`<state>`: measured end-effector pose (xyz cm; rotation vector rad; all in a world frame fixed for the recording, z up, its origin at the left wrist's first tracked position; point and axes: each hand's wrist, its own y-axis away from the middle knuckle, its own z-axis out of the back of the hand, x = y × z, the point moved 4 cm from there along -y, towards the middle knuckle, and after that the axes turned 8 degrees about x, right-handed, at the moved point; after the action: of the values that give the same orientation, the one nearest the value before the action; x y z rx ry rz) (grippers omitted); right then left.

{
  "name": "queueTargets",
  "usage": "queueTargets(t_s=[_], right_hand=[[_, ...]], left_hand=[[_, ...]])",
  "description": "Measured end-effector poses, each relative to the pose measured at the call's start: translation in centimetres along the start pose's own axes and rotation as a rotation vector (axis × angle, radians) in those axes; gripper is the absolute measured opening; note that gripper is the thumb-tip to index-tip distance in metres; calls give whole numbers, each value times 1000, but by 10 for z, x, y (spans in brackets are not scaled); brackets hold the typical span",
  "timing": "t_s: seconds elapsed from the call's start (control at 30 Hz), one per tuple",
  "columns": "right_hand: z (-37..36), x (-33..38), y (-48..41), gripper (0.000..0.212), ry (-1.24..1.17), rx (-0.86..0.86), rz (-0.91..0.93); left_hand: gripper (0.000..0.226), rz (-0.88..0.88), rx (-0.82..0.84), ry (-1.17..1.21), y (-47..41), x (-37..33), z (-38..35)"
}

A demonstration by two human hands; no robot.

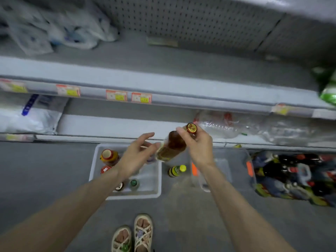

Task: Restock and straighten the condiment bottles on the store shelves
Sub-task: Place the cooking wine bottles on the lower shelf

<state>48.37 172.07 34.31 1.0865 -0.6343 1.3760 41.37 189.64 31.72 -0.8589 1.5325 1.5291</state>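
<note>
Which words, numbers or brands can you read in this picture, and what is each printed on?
No text is legible.
Price tags on shelf edge: blurred.
Gold cap of the brown bottle: emblem, too small to read.
White bag: blue print, blurred.
Jars in the tray: labels blurred.

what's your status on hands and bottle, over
Right hand grips the brown bottle by its neck, tilted. Left hand open beside its base. Clear packs lie on the shelf behind.

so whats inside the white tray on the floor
The white tray holds an orange-lidded jar, a red cap, a green cap and a dark cap. The left hand and forearm cover its middle, hiding anything there.
</note>
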Motion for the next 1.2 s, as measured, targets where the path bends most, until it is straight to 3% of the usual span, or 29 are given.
queueTargets(t_s=[0.4, 0.53, 0.63, 0.77, 0.9, 1.1, 1.2], right_hand=[[179, 361, 62, 40, 229, -147, 418], [224, 443, 106, 49, 295, -203, 535], [255, 498, 137, 46, 293, -206, 602], [282, 542, 173, 36, 275, -153, 684], [314, 555, 185, 36, 272, -146, 712], [368, 544, 192, 39, 322, -128, 803], [406, 532, 191, 29, 251, -66, 850]], left_hand=[[93, -439, 139, -160, 95, -334, 10], [98, -570, 156, -233, 141, -414, -1], [83, -691, 200, -249, 176, -471, -16], [67, -756, 239, -279, 209, -518, -39], [70, -758, 231, -333, 219, -547, -60], [65, -820, 113, -351, 222, -562, -120], [66, -846, 38, -314, 221, -575, -165]])
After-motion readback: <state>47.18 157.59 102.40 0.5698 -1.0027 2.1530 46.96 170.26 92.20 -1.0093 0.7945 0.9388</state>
